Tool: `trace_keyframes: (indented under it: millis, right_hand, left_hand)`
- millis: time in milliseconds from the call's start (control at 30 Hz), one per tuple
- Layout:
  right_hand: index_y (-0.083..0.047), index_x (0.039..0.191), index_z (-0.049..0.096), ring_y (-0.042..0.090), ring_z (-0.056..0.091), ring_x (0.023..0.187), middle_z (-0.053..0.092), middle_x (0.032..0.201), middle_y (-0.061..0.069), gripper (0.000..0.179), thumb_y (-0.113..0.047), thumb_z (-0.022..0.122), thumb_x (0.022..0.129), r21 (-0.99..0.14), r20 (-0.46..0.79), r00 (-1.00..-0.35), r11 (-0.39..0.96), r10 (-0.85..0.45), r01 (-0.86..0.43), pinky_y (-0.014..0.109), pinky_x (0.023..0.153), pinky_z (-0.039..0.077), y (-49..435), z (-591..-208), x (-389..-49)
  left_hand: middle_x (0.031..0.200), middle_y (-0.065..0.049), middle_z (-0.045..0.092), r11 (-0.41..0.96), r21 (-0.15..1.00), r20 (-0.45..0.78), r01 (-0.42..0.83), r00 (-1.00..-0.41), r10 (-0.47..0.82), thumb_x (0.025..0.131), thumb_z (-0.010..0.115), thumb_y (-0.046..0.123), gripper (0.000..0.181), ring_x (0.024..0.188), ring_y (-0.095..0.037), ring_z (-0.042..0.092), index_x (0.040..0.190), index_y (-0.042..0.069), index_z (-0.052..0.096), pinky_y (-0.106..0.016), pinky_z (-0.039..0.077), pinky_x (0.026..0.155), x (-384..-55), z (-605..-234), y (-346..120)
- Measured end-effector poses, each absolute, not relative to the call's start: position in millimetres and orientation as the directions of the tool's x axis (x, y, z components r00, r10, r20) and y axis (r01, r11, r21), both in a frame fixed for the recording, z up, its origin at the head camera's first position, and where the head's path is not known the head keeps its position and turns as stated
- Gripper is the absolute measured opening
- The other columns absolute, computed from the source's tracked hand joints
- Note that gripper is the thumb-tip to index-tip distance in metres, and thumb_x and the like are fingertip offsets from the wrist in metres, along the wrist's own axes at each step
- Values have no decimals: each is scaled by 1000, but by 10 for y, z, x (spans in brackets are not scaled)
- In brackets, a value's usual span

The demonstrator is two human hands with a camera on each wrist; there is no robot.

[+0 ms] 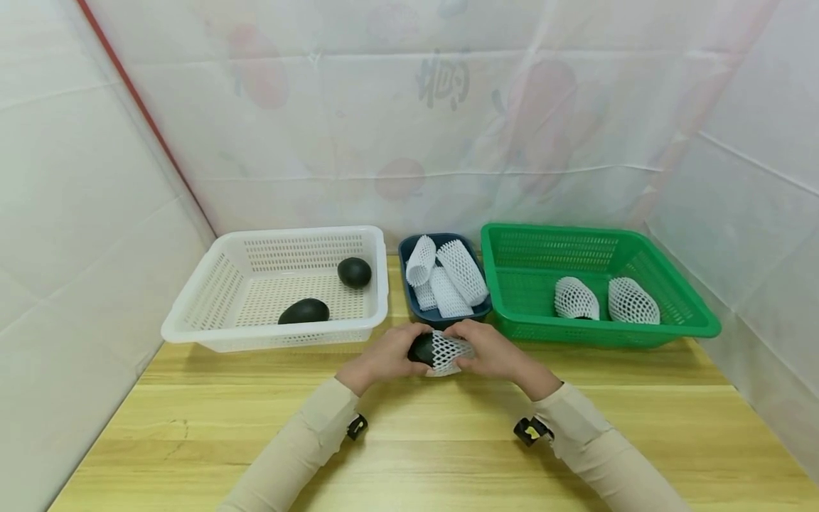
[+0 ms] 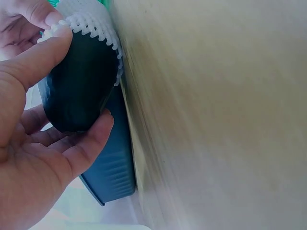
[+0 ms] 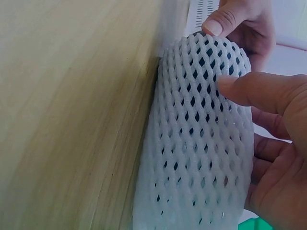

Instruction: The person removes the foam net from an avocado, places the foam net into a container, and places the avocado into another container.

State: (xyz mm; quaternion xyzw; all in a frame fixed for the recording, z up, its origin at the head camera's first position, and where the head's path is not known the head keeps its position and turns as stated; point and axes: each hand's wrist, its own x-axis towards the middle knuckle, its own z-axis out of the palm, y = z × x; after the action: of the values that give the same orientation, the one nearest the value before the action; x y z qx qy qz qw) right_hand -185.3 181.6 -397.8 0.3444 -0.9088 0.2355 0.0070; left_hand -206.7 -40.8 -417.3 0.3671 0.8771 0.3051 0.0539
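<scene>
Over the middle of the table, both hands hold a smooth, dark green avocado (image 2: 79, 86) partly inside a white foam net sleeve (image 3: 196, 129). My left hand (image 1: 389, 354) grips the avocado's bare end, thumb on top near the sleeve's edge and fingers underneath. From the other side my right hand (image 1: 495, 352) holds the sleeve, its thumb (image 3: 240, 91) pressing on the mesh and its fingers partly hidden behind. The sleeve's far end hangs loose past the fruit in the right wrist view. Just behind the hands stands a dark blue basket (image 1: 406, 290) with several foam sleeves (image 1: 461, 272).
A white basket (image 1: 192, 328) at left holds two dark avocados (image 1: 354, 272). In the green basket (image 1: 595, 333) at right lie two fruits in foam nets (image 1: 632, 301). Pale curtains (image 1: 409, 142) enclose the wooden table (image 1: 441, 448) at the back and sides.
</scene>
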Motion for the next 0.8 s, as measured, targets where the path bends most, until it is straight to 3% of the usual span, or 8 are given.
trace_keyframes:
  millis: [200, 500, 800]
  right_hand:
    - [0, 109, 60, 24, 56, 99, 61, 107, 10, 34, -2, 73, 77, -402, 196, -752, 648, -630, -647, 41, 84, 46, 1811, -3952, -1857]
    - [-5, 100, 66, 20, 61, 86, 65, 94, 4, 21, 1, 69, 80, -380, 222, -759, 663, -612, -645, 34, 72, 50, 1897, -3821, -1831]
    - [-6, 97, 67, 21, 62, 85, 65, 92, 3, 20, 4, 69, 80, -375, 265, -770, 674, -580, -636, 36, 72, 50, 2045, -3796, -1771]
  left_hand:
    - [122, -7, 55, 542, 578, 137, 610, -728, 672, 77, 78, 25, 62, 106, -18, 51, 127, 3, 50, -32, 40, 91, -2057, -4168, -428]
    - [123, -12, 55, 493, 606, 212, 625, -724, 657, 76, 78, 21, 60, 110, -23, 50, 125, -1, 52, -36, 40, 91, -2002, -4093, -578]
    - [114, -5, 58, 490, 618, 205, 614, -728, 654, 74, 80, 20, 54, 101, -16, 53, 120, 4, 56, -34, 42, 86, -1960, -4091, -743]
